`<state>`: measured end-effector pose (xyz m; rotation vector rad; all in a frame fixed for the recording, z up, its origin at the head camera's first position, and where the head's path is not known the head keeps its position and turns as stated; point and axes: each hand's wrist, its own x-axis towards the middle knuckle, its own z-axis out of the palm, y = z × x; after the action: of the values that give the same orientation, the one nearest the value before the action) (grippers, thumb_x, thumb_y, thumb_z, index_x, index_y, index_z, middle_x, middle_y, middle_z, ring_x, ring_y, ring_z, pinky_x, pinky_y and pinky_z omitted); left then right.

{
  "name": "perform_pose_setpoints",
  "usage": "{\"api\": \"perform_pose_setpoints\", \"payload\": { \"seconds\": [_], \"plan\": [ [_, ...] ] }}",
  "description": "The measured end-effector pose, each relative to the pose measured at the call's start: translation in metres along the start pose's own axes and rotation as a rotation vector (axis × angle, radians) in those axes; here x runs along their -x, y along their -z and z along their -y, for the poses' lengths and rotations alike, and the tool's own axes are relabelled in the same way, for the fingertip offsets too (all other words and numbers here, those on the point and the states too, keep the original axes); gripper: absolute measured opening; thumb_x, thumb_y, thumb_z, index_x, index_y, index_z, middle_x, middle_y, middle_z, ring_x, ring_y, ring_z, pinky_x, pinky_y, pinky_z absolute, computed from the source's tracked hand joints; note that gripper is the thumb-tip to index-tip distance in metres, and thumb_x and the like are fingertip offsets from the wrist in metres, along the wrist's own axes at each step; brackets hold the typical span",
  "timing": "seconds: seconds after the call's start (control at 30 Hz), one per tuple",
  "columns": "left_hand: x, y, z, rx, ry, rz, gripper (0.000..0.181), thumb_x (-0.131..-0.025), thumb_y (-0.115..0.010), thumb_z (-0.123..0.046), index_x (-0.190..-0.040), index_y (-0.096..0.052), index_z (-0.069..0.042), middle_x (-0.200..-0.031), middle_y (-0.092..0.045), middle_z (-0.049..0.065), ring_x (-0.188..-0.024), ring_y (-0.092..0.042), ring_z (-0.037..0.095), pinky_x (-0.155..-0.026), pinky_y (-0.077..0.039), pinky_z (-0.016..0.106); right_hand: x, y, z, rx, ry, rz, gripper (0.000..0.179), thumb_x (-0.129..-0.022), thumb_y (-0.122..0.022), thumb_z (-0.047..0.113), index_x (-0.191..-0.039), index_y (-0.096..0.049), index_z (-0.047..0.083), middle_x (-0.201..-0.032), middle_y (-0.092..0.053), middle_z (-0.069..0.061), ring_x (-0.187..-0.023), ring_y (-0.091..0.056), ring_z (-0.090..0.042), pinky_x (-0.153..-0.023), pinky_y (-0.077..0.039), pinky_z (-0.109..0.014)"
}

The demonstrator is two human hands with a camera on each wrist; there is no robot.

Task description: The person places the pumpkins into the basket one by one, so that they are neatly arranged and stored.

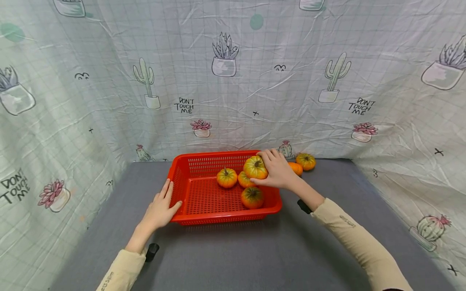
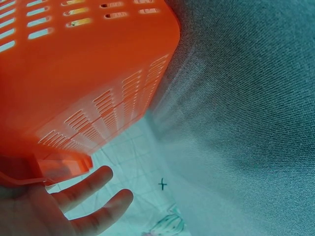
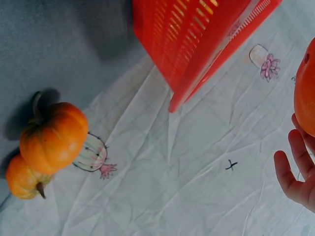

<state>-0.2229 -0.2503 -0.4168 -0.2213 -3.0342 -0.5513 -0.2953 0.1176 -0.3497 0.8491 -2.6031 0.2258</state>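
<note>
My right hand (image 1: 278,169) grips a yellow-orange pumpkin (image 1: 255,167) over the right part of a red plastic basket (image 1: 222,216). In the right wrist view this pumpkin (image 3: 306,93) shows only in part, at the right edge beside the fingers. Inside the basket lie a yellow-striped pumpkin (image 1: 227,178), another partly hidden pumpkin (image 1: 245,180) below the held one, and a darker orange pumpkin (image 1: 252,197). My left hand (image 1: 160,206) rests on the basket's left rim, fingers extended; in the left wrist view its fingers (image 2: 103,211) reach past the rim.
Behind the basket's right end, an orange pumpkin (image 3: 54,137) and a yellowish pumpkin (image 1: 306,161) sit on the grey tabletop (image 1: 225,258). A white cloth (image 1: 255,89) printed with cacti hangs at the back and both sides.
</note>
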Motion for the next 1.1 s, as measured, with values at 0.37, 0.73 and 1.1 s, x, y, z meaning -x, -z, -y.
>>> {"api": "perform_pose_setpoints", "payload": {
  "seconds": [0.37, 0.73, 1.1],
  "plan": [
    [-0.001, 0.000, -0.001, 0.004, 0.006, -0.003, 0.073, -0.088, -0.045, -0.038, -0.143, -0.013, -0.001, -0.150, -0.006, 0.016, -0.119, -0.033, 0.046, -0.086, -0.034, 0.063, -0.016, -0.002, 0.012, -0.029, 0.038, 0.016, 0.076, -0.072, -0.056, 0.060, -0.127, -0.044, 0.009, -0.116, -0.050, -0.008, -0.100, -0.040, -0.024, -0.083, -0.036, -0.044],
    [-0.001, -0.001, 0.001, -0.002, -0.006, -0.017, 0.072, -0.089, -0.046, -0.036, -0.142, -0.014, 0.000, -0.150, -0.007, 0.016, -0.119, -0.034, 0.046, -0.085, -0.035, 0.062, -0.035, -0.007, 0.025, -0.061, 0.073, 0.021, 0.075, -0.073, -0.055, 0.063, -0.127, -0.043, 0.013, -0.115, -0.048, -0.006, -0.103, -0.040, -0.023, -0.084, -0.037, -0.044],
    [-0.001, -0.001, 0.001, 0.001, -0.010, -0.015, 0.072, -0.088, -0.046, -0.036, -0.142, -0.014, 0.000, -0.150, -0.007, 0.017, -0.118, -0.034, 0.046, -0.084, -0.037, 0.061, -0.055, -0.018, 0.036, -0.093, 0.030, 0.101, 0.076, -0.074, -0.052, 0.064, -0.130, -0.040, 0.014, -0.120, -0.047, -0.005, -0.113, -0.039, -0.024, -0.091, -0.036, -0.046]
  ]
}}
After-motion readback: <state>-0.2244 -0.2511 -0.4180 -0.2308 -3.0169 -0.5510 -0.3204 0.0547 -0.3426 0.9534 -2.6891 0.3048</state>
